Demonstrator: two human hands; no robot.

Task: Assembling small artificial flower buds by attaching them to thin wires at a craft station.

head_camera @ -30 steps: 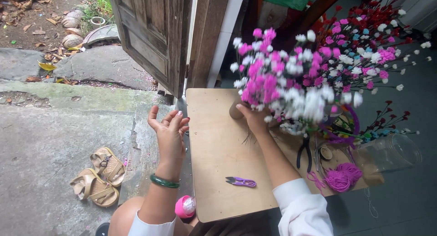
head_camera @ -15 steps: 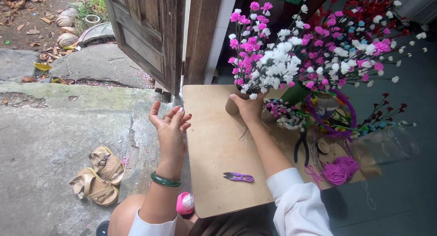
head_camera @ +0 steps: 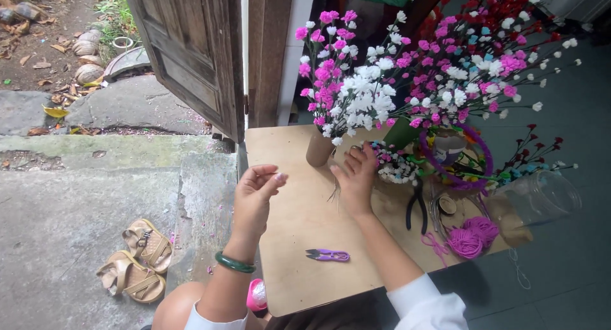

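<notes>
While raised, hands (head_camera: pixel 258 193) (seemingly) pinch.

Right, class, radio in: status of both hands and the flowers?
Left hand raised, fingertips pinched, contents unclear. Right hand open beside brown vase of pink and white flowers. Purple snips lying untouched.

Pink-and-white flowers (head_camera: pixel 356 88), purple snips (head_camera: pixel 328 255), green bangle (head_camera: pixel 234 264).

Pink-white flower bunch (head_camera: pixel 347 91) upright in tan cup (head_camera: pixel 319 148); wooden board (head_camera: pixel 299 241).
</notes>
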